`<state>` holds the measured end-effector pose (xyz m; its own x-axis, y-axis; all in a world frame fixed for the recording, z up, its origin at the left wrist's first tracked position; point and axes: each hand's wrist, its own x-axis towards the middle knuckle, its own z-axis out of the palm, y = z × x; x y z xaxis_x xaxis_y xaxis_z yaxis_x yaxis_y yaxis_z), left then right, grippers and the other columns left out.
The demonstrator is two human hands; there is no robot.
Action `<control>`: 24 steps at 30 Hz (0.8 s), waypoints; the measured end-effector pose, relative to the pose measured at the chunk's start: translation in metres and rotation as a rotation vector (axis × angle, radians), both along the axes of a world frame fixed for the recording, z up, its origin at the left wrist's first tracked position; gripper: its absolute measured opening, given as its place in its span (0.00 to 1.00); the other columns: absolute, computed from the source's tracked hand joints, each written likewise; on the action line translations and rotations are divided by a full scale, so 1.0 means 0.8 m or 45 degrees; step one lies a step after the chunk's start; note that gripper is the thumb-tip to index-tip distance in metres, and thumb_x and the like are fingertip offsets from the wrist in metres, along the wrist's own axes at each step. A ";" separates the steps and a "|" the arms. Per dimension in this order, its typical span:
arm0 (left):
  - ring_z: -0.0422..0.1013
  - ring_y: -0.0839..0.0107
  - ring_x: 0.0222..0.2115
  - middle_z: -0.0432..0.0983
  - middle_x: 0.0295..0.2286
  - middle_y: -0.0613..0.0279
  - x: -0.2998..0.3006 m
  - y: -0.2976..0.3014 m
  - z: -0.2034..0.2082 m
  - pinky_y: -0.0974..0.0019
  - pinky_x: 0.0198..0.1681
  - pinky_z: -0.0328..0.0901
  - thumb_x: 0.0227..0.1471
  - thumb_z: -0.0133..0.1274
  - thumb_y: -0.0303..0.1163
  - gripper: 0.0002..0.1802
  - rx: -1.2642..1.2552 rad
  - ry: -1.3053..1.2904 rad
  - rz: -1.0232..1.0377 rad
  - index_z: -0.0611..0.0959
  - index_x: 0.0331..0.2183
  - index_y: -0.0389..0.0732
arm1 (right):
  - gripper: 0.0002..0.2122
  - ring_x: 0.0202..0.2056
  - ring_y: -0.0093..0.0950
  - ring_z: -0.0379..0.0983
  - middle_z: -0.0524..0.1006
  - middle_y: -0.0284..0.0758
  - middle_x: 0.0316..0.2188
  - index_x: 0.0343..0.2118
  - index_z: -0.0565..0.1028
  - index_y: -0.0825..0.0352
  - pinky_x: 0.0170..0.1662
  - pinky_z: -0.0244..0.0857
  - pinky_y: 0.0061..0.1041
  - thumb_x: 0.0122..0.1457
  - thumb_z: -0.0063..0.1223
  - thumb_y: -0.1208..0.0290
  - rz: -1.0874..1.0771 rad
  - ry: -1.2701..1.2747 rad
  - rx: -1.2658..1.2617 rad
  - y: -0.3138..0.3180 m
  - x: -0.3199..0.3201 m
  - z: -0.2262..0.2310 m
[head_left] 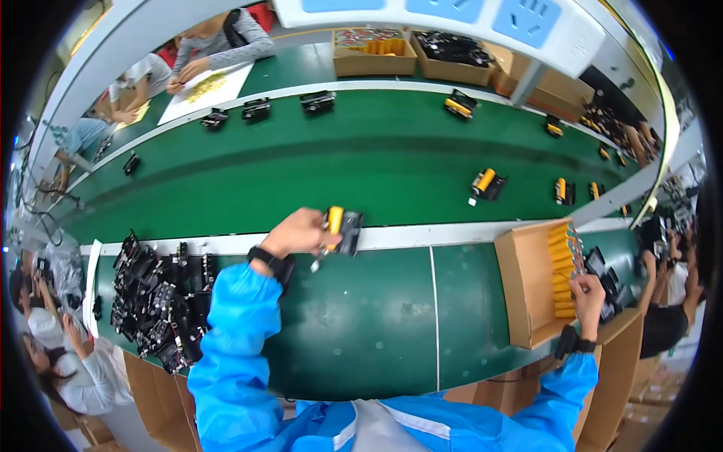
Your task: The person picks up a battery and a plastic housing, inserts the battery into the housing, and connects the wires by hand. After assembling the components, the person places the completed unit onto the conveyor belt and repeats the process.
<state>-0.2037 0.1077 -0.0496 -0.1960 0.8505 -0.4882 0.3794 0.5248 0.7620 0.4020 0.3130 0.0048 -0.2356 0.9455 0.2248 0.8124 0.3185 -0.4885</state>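
Note:
My left hand (301,232) is closed on a black plastic housing (349,232) with a yellow cylindrical battery (335,220) in it. That hand is over the near rail of the green belt, and a small white piece (315,266) hangs below the fingers. At the right, my right hand (590,295) is pinched at the edge of an open cardboard box (525,290). Several yellow cylindrical batteries (561,264) stand in a row inside it, their ends next to my fingertips. What those fingers hold, if anything, is too small to make out.
A heap of black housings (162,301) lies at the left of the green worktop (361,324). Several housings, some with yellow batteries (488,183), lie on the green belt (301,173). Across it, co-workers sit near cardboard boxes (374,66). A white socket strip (452,15) hangs overhead.

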 end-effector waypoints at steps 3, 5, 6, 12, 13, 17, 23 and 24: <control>0.74 0.74 0.20 0.78 0.21 0.62 -0.030 0.055 -0.006 0.70 0.23 0.65 0.46 0.66 0.48 0.24 -0.062 0.179 0.031 0.82 0.29 0.33 | 0.08 0.30 0.22 0.72 0.75 0.28 0.25 0.26 0.75 0.71 0.35 0.66 0.23 0.57 0.61 0.74 -0.161 0.351 -0.347 0.005 0.014 0.000; 0.74 0.74 0.22 0.78 0.21 0.63 -0.056 0.084 0.006 0.71 0.23 0.65 0.47 0.65 0.49 0.25 -0.148 0.215 0.028 0.82 0.30 0.34 | 0.07 0.31 0.23 0.74 0.74 0.28 0.26 0.29 0.75 0.70 0.40 0.67 0.23 0.60 0.57 0.73 -0.104 0.467 -0.200 -0.003 0.026 0.004; 0.74 0.74 0.21 0.78 0.21 0.63 -0.068 0.102 0.015 0.71 0.23 0.66 0.47 0.65 0.51 0.26 -0.206 0.225 -0.083 0.83 0.31 0.34 | 0.06 0.33 0.24 0.76 0.73 0.29 0.26 0.33 0.74 0.69 0.45 0.68 0.24 0.64 0.53 0.72 -0.079 0.573 -0.051 -0.012 0.035 0.008; 0.75 0.60 0.41 0.79 0.42 0.52 -0.217 0.219 -0.057 0.60 0.41 0.70 0.46 0.62 0.55 0.35 0.466 1.277 0.245 0.79 0.48 0.40 | 0.11 0.30 0.18 0.65 0.66 0.24 0.28 0.46 0.69 0.64 0.34 0.66 0.17 0.68 0.46 0.63 0.169 1.730 0.232 -0.098 -0.007 0.035; 0.75 0.60 0.41 0.79 0.42 0.52 -0.216 0.245 -0.073 0.60 0.41 0.70 0.46 0.62 0.55 0.35 0.488 1.260 0.220 0.79 0.48 0.40 | 0.11 0.30 0.18 0.65 0.66 0.24 0.28 0.46 0.69 0.64 0.34 0.66 0.17 0.68 0.46 0.63 0.146 1.717 0.261 -0.120 -0.019 0.035; 0.66 0.48 0.53 0.72 0.52 0.47 -0.232 0.299 -0.135 0.50 0.58 0.60 0.46 0.62 0.53 0.33 0.375 1.426 0.346 0.80 0.48 0.42 | 0.17 0.21 0.10 0.56 0.62 0.24 0.24 0.52 0.65 0.68 0.18 0.48 0.05 0.67 0.48 0.62 0.093 1.450 -0.234 -0.203 -0.091 0.001; 0.63 0.52 0.53 0.71 0.48 0.55 -0.206 0.253 -0.076 0.48 0.56 0.56 0.47 0.62 0.49 0.27 0.309 1.223 0.106 0.81 0.50 0.56 | 0.05 0.18 0.19 0.57 0.63 0.28 0.17 0.38 0.72 0.71 0.20 0.56 0.21 0.65 0.47 0.75 0.021 1.688 -1.123 -0.217 -0.229 -0.028; 0.62 0.53 0.52 0.71 0.47 0.56 -0.160 0.212 0.000 0.48 0.55 0.56 0.47 0.63 0.48 0.26 0.207 1.257 0.011 0.81 0.50 0.59 | 0.03 0.19 0.19 0.58 0.62 0.27 0.18 0.37 0.71 0.70 0.21 0.56 0.20 0.63 0.48 0.77 0.103 1.702 -1.288 -0.216 -0.241 -0.039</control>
<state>-0.3320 0.2773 -0.0496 -0.4575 0.8890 0.0188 0.8777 0.4481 0.1700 0.2092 0.1402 -0.0261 -0.4468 0.8210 -0.3555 -0.3158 -0.5165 -0.7959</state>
